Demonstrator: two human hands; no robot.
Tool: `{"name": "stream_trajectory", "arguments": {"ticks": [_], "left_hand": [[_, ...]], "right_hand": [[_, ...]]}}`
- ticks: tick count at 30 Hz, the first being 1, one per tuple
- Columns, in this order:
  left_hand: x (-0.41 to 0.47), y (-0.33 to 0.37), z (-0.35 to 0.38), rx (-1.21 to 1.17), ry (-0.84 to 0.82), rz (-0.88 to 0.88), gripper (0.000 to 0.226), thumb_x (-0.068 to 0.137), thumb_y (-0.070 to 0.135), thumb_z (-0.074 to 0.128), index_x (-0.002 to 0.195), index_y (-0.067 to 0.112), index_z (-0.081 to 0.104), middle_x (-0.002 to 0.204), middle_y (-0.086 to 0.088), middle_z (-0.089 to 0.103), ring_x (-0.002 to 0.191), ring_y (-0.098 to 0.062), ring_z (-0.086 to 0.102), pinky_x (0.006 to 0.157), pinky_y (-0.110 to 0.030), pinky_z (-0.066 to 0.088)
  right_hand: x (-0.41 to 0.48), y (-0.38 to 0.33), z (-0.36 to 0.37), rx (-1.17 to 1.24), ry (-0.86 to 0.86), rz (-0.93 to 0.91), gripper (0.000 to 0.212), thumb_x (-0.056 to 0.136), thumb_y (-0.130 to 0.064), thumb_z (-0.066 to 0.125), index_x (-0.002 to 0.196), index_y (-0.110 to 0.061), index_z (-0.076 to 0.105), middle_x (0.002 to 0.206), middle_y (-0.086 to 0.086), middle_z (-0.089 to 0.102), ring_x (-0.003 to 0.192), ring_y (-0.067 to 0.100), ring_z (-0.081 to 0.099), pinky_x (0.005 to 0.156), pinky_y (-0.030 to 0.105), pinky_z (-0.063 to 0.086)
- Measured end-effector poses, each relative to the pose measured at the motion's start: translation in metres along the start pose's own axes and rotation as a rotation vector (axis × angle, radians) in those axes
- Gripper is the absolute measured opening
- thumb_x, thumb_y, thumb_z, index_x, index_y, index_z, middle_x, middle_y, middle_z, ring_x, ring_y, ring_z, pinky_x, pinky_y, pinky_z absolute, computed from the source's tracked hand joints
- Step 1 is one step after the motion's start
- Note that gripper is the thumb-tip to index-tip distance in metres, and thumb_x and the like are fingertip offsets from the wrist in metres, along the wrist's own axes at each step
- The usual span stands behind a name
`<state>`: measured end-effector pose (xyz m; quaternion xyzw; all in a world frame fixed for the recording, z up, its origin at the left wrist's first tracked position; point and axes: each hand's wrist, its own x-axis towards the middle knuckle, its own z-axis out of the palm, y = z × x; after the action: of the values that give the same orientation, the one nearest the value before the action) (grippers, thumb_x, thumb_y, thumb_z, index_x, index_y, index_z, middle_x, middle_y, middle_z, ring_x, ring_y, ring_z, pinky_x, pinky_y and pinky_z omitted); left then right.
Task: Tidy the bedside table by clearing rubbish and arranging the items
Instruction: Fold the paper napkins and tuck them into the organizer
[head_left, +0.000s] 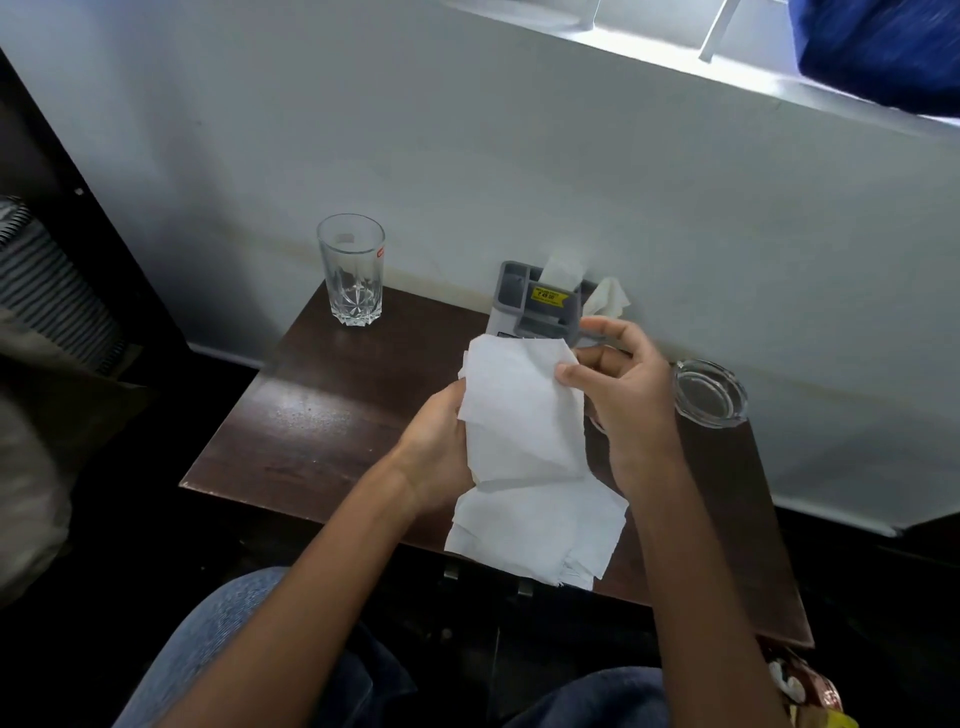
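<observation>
Tissue sheets (524, 426), white and loosely stacked, are held above the middle of the dark wooden desk (332, 415) between both hands.

1. Left grip (436, 447): closed on the left edge of the stack. The palm faces the paper, and the fingers pass behind the sheets and are hidden there.
2. Right grip (623, 405): the thumb presses on the upper right edge of the top sheet in a pinch. The forefinger is bent above it, and the remaining fingers are curled toward the palm.
3. Position of the sheets relative to the grips: the upper part of the stack stands between the two hands, tilted slightly left. The lower part fans out below the wrists and reaches past the front edge of the desk (whether it rests on the surface or hangs free cannot be told).

Other items on the desk:
- A grey plastic organiser (540, 306) with a yellow label stands at the back, against the wall, just beyond the right forefinger. A white tissue (563, 267) sticks up from it.
- A crumpled tissue (610, 299) lies just beside the organiser on its right.
- An upright cut-glass tumbler (352, 270) stands at the back left corner, well apart from the hands.
- A clear glass ashtray (710, 392) sits near the right wrist, close to the wall.
</observation>
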<state>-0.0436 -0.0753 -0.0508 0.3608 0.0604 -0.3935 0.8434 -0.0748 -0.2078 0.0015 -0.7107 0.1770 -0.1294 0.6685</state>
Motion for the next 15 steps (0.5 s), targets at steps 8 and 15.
{"name": "stream_trajectory", "arguments": {"ticks": [8,15], "left_hand": [[0.005,0.002,-0.008,0.024,0.079,-0.014,0.049,0.098,0.042,0.033,0.099,0.012,0.070,0.087,-0.007,0.075,0.076,-0.020,0.072,0.066,-0.032,0.059],[0.005,0.001,-0.012,0.090,0.061,-0.055,0.040,0.093,0.043,0.045,0.106,0.012,0.067,0.100,-0.009,0.073,0.086,-0.022,0.071,0.081,-0.036,0.055]], "right_hand": [[0.007,0.018,0.000,-0.132,-0.019,-0.074,0.040,0.077,0.010,0.062,0.109,-0.013,0.057,0.076,0.007,0.066,0.069,0.017,0.062,0.066,0.025,0.052],[0.010,0.024,-0.001,-0.181,-0.013,-0.125,0.041,0.076,0.010,0.062,0.111,-0.012,0.057,0.074,0.005,0.065,0.066,0.016,0.059,0.061,0.019,0.050]]}}
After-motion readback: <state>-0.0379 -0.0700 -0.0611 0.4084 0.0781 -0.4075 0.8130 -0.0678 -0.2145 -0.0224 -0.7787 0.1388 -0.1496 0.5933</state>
